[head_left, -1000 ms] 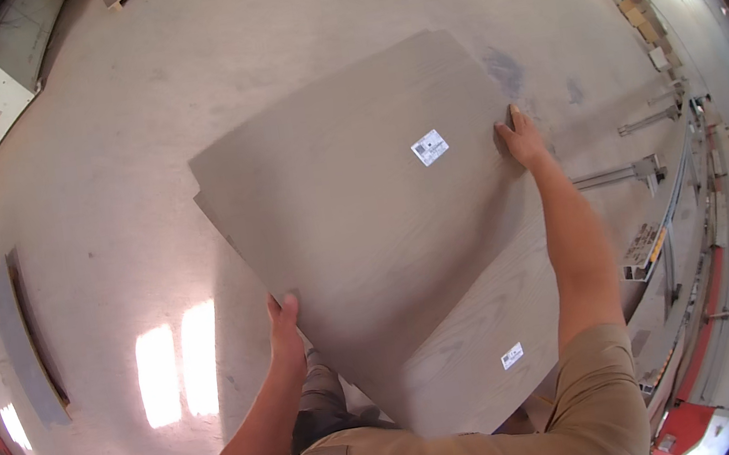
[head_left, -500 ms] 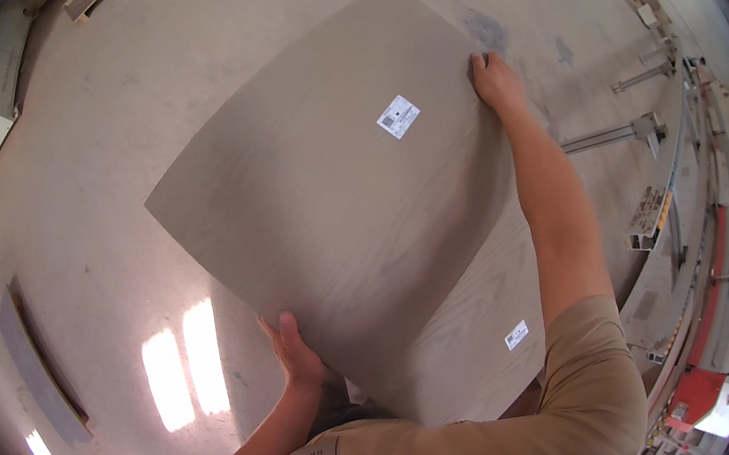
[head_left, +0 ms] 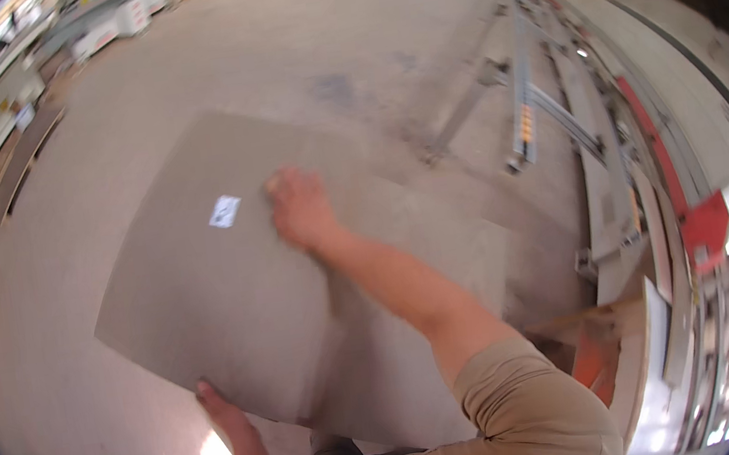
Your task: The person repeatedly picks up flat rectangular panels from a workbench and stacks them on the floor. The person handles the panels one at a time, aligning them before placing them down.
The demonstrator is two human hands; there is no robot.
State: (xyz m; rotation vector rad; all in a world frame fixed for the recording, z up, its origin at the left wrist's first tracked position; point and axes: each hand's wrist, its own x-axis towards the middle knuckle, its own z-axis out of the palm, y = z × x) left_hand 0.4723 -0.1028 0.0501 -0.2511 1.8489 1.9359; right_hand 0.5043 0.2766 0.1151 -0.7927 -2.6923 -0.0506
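Observation:
A large grey-brown wood-grain board with a white printed label hangs tilted in front of me. My left hand holds its near left edge, thumb on the upper face and the other fingers hidden beneath. On the far right side my right hand grips it, fingers bent and smeared by motion. A second board of the same colour lies lower, partly covered by the held one and shaded by it.
To the right, a machine with metal rails and a red-and-white end piece runs along the wall. Flat boards lie at the left. Sunlit patches brighten the concrete floor near my left arm. Other equipment stands at the far left.
My view has swung to the right, and the board now sits further left and lower in it. Both hands still hold the board. More of the machine at the right shows.

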